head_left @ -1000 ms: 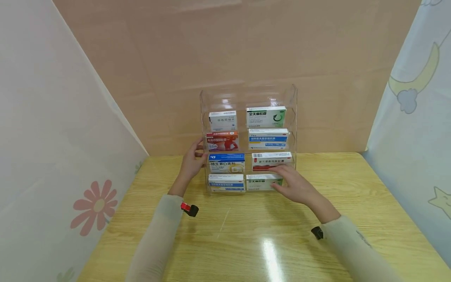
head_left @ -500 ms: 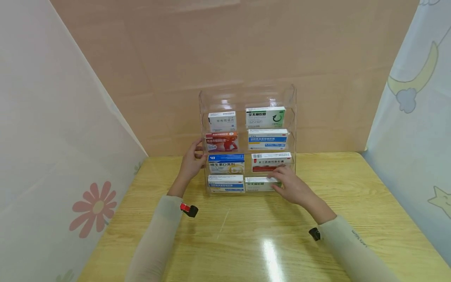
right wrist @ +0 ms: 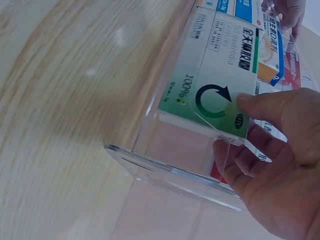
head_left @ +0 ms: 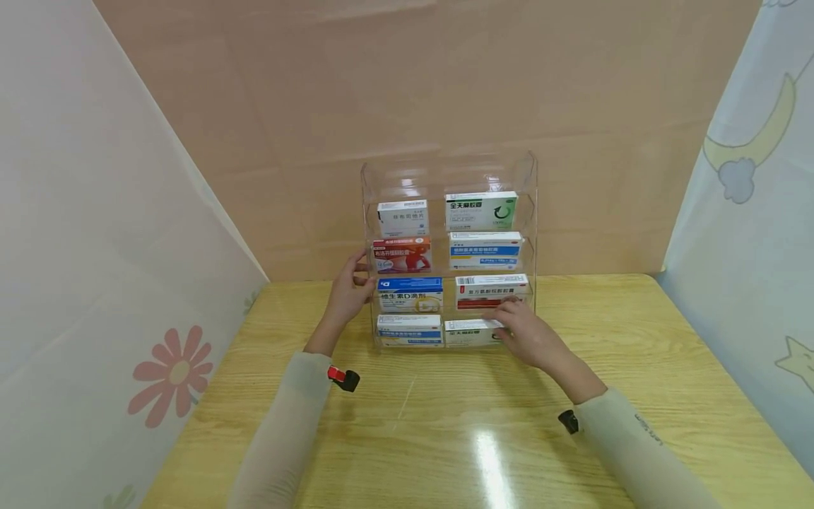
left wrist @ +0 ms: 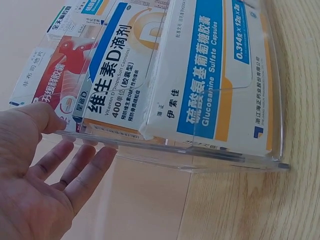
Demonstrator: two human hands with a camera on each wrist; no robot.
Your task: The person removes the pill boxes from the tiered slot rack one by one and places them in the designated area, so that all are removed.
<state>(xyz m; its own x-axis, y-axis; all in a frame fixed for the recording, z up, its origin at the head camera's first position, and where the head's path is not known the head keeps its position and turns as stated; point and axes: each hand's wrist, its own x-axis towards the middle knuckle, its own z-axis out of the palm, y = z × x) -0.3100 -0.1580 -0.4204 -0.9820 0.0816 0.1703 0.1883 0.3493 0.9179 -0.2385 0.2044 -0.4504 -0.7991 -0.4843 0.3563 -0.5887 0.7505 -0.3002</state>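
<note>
A clear acrylic rack (head_left: 439, 170) stands upright on the table with medicine boxes in two columns. My left hand (head_left: 348, 291) grips its left side wall, thumb in front and fingers behind; in the left wrist view that hand (left wrist: 45, 170) is beside the vitamin D box (left wrist: 125, 65). At the bottom right compartment, my right hand (head_left: 524, 332) pinches a white and green medicine box (head_left: 467, 334). The right wrist view shows the thumb on the front of this box (right wrist: 215, 75), over the green corner, and the fingers at its upper end.
A red box (head_left: 402, 255), a blue-striped box (head_left: 485, 252) and a red-striped box (head_left: 491, 291) sit in other tiers. The top tier holds no box. Behind the rack hangs a tan cloth (head_left: 305, 177); the wooden table (head_left: 432, 424) extends in front.
The white and green box has sunk a little lower in the bottom right compartment, and my right hand has moved slightly down and left with it. My left hand stays on the rack.
</note>
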